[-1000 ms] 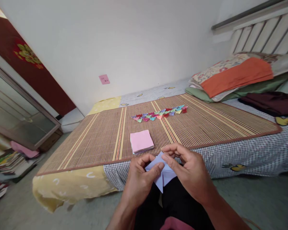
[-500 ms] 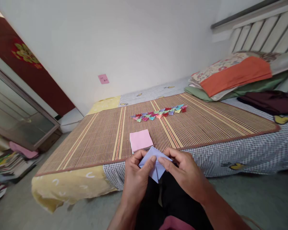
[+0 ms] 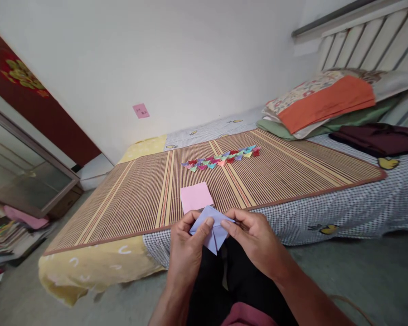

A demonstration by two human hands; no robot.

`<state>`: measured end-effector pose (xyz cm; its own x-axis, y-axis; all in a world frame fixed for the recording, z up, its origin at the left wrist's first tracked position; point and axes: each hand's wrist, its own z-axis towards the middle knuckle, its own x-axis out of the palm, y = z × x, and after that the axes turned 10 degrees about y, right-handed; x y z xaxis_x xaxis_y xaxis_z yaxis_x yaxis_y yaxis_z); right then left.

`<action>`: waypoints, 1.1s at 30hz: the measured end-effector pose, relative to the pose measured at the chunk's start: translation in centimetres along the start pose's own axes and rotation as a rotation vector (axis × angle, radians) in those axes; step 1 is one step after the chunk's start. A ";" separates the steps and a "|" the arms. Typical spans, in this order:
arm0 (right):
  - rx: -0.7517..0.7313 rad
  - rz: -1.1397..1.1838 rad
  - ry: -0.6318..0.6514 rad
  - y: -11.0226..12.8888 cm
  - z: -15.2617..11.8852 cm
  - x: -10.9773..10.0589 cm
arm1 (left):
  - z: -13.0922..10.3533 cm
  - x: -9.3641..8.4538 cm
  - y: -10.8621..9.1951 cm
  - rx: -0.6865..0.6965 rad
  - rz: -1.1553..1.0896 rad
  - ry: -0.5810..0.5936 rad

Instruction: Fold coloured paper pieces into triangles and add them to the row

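Observation:
A folded sheet of blue-purple paper [image 3: 211, 226] is held up between both hands over my lap, near the bed's front edge. My left hand [image 3: 187, 244] pinches its left side, thumb on top and fingers beneath. My right hand [image 3: 255, 235] grips the right corner between thumb and forefinger. A fold line runs across the paper, and a slit shows in its lower half. Just behind it lies a stack of pink square paper [image 3: 196, 197] on the striped mat. Farther back, several small folded paper pieces [image 3: 221, 158] in many colours form rows.
The striped mat [image 3: 132, 199] covers most of the bed. Pillows [image 3: 329, 102] and a dark folded cloth [image 3: 377, 138] lie at the right. A pink note [image 3: 141, 111] is on the wall. Piled magazines [image 3: 10, 237] stand at the far left.
The view has shifted slightly, so the scene sits a little further left. My right thumb has slid toward the paper's right corner; both hands still hold the paper.

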<state>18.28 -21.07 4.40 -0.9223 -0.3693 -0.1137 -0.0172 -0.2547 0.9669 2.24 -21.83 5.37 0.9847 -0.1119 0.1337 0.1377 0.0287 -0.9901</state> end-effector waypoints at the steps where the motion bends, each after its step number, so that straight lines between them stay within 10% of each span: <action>1: 0.005 0.013 0.005 -0.2 0.0 -0.1 | 0.0 0.0 0.0 0.010 0.020 -0.008; 33: 0.023 0.252 0.108 -0.2 0.7 -1.0 | 0.5 0.2 -0.3 0.034 -0.110 0.063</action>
<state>18.99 -20.04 4.46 -0.8523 -0.5116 0.1091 0.1983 -0.1229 0.9724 2.46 -21.37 5.72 0.9550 -0.1783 0.2370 0.2488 0.0468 -0.9674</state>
